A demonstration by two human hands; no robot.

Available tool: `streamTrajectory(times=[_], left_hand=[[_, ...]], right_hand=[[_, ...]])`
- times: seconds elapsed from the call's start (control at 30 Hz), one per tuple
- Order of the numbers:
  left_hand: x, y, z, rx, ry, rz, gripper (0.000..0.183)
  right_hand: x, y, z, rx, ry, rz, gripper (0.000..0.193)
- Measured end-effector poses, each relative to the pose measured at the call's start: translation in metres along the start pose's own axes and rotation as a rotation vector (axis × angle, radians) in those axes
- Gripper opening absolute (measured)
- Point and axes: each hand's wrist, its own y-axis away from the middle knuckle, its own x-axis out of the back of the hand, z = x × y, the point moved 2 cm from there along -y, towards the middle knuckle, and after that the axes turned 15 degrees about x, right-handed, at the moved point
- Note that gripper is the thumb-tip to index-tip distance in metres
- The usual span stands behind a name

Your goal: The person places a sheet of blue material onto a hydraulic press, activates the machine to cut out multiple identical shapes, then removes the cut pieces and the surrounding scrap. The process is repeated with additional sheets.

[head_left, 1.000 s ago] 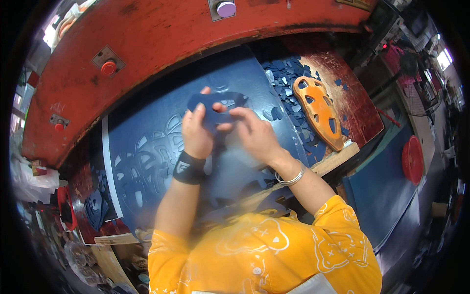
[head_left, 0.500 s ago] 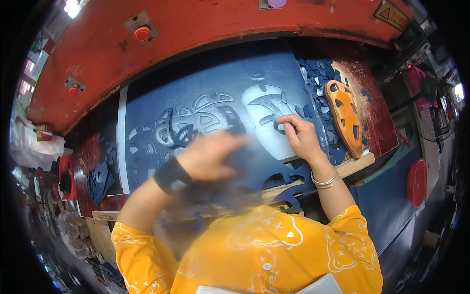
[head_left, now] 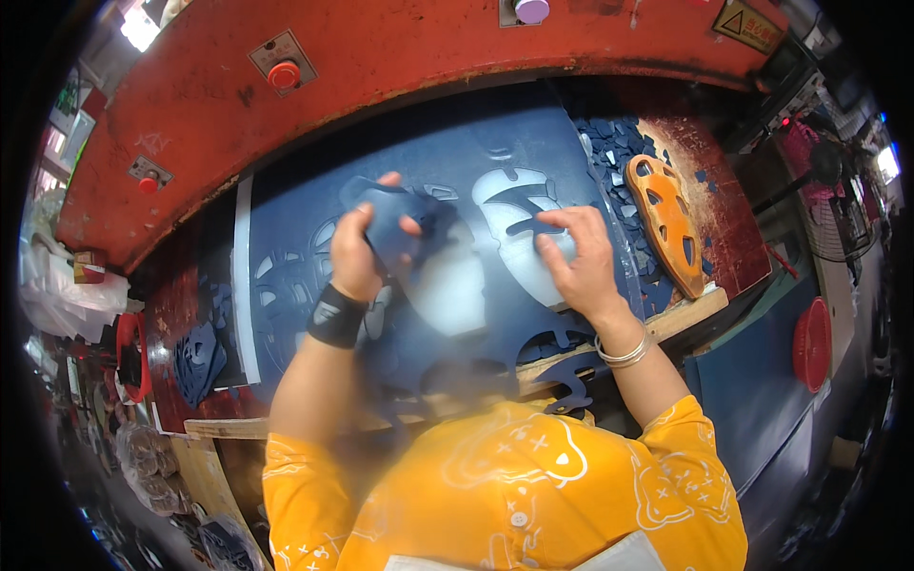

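My left hand (head_left: 354,252), with a black wristband, is closed on a dark blue cut-out piece (head_left: 392,221), raised over the blue sheet (head_left: 519,128); its edges are blurred. My right hand (head_left: 588,266), with bangles at the wrist, hovers at a pale, sole-shaped opening (head_left: 519,252) in the sheet. Its thumb and bent forefinger are apart, beside a dark blue strip (head_left: 524,226) that crosses this opening. Whether the fingertips touch the strip is hard to tell. Left of it lies a second pale opening (head_left: 447,295), partly shaded by the held piece.
An orange cutting die (head_left: 669,224) with several holes lies at the right, beside small blue scraps (head_left: 614,152). A red machine beam (head_left: 400,52) spans the far side. More blue offcuts (head_left: 198,357) are piled left. A wooden strip (head_left: 681,319) edges the table.
My left hand has lifted the blue cut-out piece up and to the left, baring a second pale opening. My right hand's thumb and forefinger have spread, staying near the same spot.
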Motion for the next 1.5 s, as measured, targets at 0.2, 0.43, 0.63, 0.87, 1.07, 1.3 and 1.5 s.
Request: streamTrajectory(times=[0.2, 0.43, 0.63, 0.87, 1.07, 1.3, 1.5], left_hand=[[-0.001, -0.01, 0.009, -0.035, 0.213, -0.11, 0.05], [0.03, -0.021, 0.069, -0.333, 0.295, 0.088, 0.042], [0.065, 0.01, 0.164, -0.795, -0.023, 0.096, 0.037], [0.035, 0.084, 0.023, -0.24, -1.776, -0.241, 0.084], [0.059, 0.088, -0.01, -0.46, -1.683, -0.234, 0.071], [0.098, 0.053, 0.035, -0.24, 0.188, 0.127, 0.044], [0.106, 0.042, 0.05, -0.314, 0.146, 0.04, 0.048]], right_hand=[[-0.06, -0.042, -0.048, 0.066, -0.268, -0.165, 0.024], [-0.085, -0.025, -0.032, 0.205, -0.201, -0.261, 0.012], [-0.083, -0.001, -0.02, 0.106, -0.25, -0.348, 0.004], [-0.085, -0.006, -0.019, 0.054, -0.237, -0.385, 0.006], [-0.084, -0.01, -0.022, -0.002, -0.254, -0.368, 0.006], [-0.096, -0.059, -0.07, 0.104, -0.373, -0.277, 0.02], [-0.16, -0.081, -0.119, 0.233, -0.324, -0.301, 0.065]])
